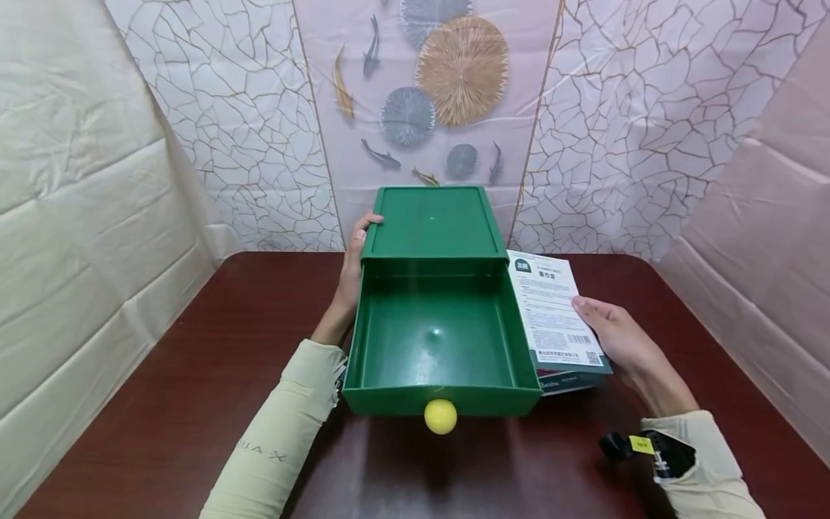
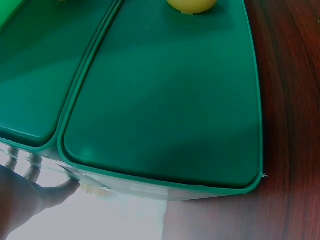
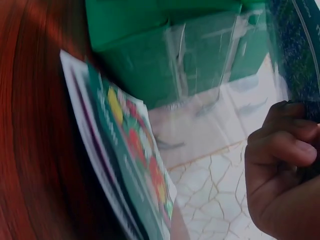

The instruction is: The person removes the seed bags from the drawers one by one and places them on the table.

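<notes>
A green drawer box (image 1: 434, 223) stands on the table with its top drawer (image 1: 389, 401) pulled out, the drawer's inside bare. On the drawer front sits a round yellow knob (image 1: 441, 417). My left hand (image 1: 351, 270) rests against the box's left side, fingers stretched along it. To the right of the box, my right hand (image 1: 616, 331) pinches the edge of a printed packet (image 1: 551, 310) with white text panel, barcode and QR code. The right wrist view shows clear plastic on that packet (image 3: 295, 50). Beneath it lies a stack of colourful printed packets (image 3: 131, 155).
The dark red wooden table (image 1: 259, 317) carries everything. Behind it hangs a patterned cloth (image 1: 246, 122), and pale cloth walls (image 1: 84, 216) close in both sides. A dark band with a yellow tag (image 1: 642, 445) is on the right wrist.
</notes>
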`<state>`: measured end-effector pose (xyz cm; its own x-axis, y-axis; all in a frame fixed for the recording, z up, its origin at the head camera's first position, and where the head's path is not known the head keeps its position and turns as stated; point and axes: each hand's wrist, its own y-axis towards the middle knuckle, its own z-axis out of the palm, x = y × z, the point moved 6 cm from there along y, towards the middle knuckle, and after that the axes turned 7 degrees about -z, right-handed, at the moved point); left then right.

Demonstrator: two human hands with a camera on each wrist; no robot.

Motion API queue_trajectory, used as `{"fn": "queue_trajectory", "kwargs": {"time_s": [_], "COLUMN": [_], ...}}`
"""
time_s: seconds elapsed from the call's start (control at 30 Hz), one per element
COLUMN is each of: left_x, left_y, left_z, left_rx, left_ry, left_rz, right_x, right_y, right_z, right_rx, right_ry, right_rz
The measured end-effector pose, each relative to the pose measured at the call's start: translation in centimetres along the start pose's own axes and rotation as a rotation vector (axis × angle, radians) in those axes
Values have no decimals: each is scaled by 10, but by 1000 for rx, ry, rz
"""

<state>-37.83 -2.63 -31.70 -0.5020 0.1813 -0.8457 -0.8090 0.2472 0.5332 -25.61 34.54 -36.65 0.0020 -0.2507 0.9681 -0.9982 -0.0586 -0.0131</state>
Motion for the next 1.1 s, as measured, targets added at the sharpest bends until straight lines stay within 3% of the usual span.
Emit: {"fn": "queue_trajectory", "kwargs": {"time_s": [0.33,0.5,0.77,0.97,1.1], "left_x": [-1,-1,3,5,5], "left_y": [2,2,2,1,2], "left_z": [-5,-4,-7,-6,-4], "left_rx": [0,-5,-25,-23,-15], "left_ry": [-27,-14,-2,-7,-13], "left_rz": [16,2,-35,-45,-36], "right_x": [-15,-23,-38,-38,-36], "right_y": [6,6,3,0,1], "right_z": [-12,-18,-21,-25,-30], "right_rx": [32,67,87,9,-44], "right_ry": [-133,-213,-246,-461,-616], "right_rz": [30,52,106,97,41]}}
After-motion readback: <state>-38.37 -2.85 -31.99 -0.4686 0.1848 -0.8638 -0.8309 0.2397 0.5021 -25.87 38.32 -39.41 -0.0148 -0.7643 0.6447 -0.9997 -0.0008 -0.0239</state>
